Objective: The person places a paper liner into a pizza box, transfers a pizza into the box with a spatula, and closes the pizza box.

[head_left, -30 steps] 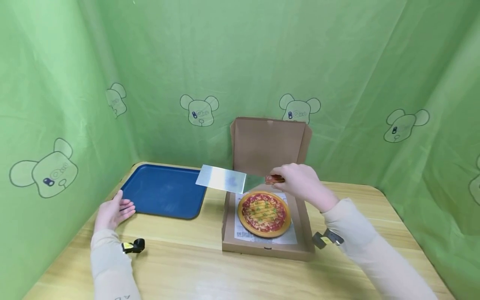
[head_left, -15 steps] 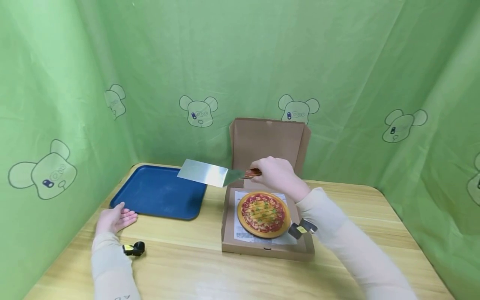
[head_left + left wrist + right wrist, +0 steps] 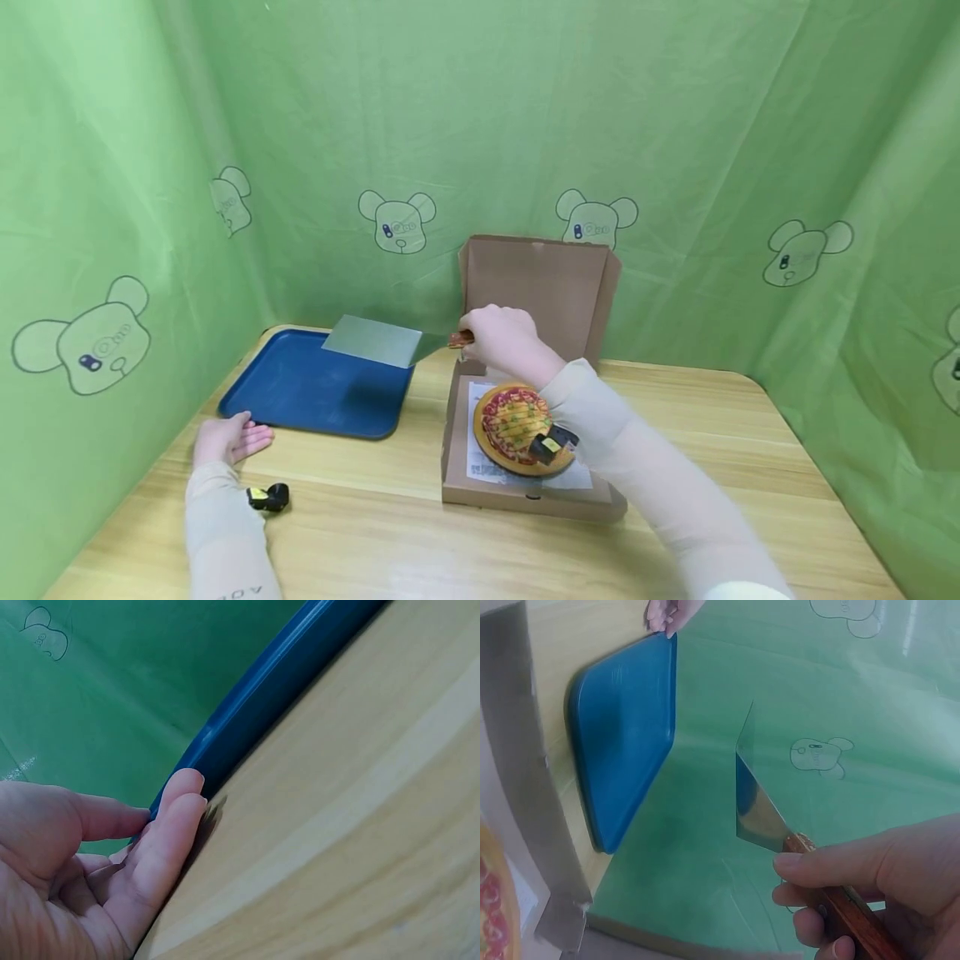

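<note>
My left hand [image 3: 223, 437] is at the near left corner of a blue tray [image 3: 300, 392]. In the left wrist view its thumb meets the tray's rim [image 3: 255, 697] from above, and its fingers lie along the outer side below, pinching the edge. My right hand [image 3: 501, 335] grips the wooden handle [image 3: 847, 919] of a wide metal spatula [image 3: 372, 340], thumb laid along it. The spatula's blade points left, raised, and overlaps the tray's far right part in the head view. Nothing lies on the blade.
An open cardboard pizza box [image 3: 525, 502] stands right of the tray, its lid [image 3: 536, 279] raised at the back. In it a pizza [image 3: 510, 425] on printed paper is partly covered by my right forearm and wrist camera. Green curtains surround the wooden table [image 3: 360, 533].
My right hand has carried the spatula leftward, from above the box's left side to over the tray. The left hand has shifted slightly nearer, and its thumb has come down onto the rim.
</note>
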Demonstrator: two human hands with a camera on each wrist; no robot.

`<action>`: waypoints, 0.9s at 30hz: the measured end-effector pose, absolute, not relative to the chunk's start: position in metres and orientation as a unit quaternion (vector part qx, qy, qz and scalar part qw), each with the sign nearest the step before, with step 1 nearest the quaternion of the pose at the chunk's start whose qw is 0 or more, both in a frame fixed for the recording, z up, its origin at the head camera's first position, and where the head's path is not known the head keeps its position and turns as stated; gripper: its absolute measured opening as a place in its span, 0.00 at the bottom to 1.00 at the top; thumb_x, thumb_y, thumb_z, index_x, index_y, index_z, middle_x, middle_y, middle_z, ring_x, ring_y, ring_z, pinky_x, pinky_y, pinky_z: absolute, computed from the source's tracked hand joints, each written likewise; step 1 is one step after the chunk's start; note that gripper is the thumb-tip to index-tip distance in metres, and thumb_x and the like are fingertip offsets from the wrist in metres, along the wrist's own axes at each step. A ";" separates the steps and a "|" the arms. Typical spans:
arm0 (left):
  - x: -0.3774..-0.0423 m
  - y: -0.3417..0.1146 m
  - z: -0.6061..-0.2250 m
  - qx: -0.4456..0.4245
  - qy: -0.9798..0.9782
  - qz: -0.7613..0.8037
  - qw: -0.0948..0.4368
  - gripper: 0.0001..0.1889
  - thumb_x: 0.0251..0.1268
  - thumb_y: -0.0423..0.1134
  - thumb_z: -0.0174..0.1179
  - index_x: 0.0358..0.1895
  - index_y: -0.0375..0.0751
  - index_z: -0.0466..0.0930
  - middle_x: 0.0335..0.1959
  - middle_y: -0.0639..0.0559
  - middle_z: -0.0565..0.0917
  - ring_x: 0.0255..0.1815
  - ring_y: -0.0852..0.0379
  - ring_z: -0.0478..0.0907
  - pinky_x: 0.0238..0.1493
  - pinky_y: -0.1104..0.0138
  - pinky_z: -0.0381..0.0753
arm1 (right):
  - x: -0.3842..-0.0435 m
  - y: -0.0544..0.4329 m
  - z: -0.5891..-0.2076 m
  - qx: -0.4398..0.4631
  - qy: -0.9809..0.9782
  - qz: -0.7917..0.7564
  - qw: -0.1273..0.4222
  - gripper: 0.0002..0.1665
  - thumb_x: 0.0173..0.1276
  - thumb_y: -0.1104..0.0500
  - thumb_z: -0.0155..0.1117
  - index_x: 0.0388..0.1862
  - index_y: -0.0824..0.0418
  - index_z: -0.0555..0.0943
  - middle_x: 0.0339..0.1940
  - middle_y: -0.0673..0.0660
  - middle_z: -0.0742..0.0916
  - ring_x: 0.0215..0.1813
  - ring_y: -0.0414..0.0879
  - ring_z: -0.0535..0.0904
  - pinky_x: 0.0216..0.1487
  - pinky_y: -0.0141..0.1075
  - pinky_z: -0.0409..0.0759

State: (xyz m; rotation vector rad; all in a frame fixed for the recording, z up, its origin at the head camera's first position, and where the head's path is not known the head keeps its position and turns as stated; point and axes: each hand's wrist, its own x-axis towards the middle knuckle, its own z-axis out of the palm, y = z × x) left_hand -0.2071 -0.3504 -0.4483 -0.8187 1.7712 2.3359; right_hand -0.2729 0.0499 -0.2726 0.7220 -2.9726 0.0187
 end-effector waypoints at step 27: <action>-0.207 -0.351 -0.446 -0.266 0.580 0.768 0.056 0.11 0.78 0.35 0.36 0.40 0.32 0.66 0.19 0.48 0.84 0.23 0.58 0.86 0.38 0.67 0.88 | -0.293 -0.047 -0.323 0.214 -0.976 -0.028 0.026 0.10 0.71 0.55 0.57 0.33 0.51 0.84 0.34 0.51 0.88 0.33 0.45 0.83 0.24 0.41 0.78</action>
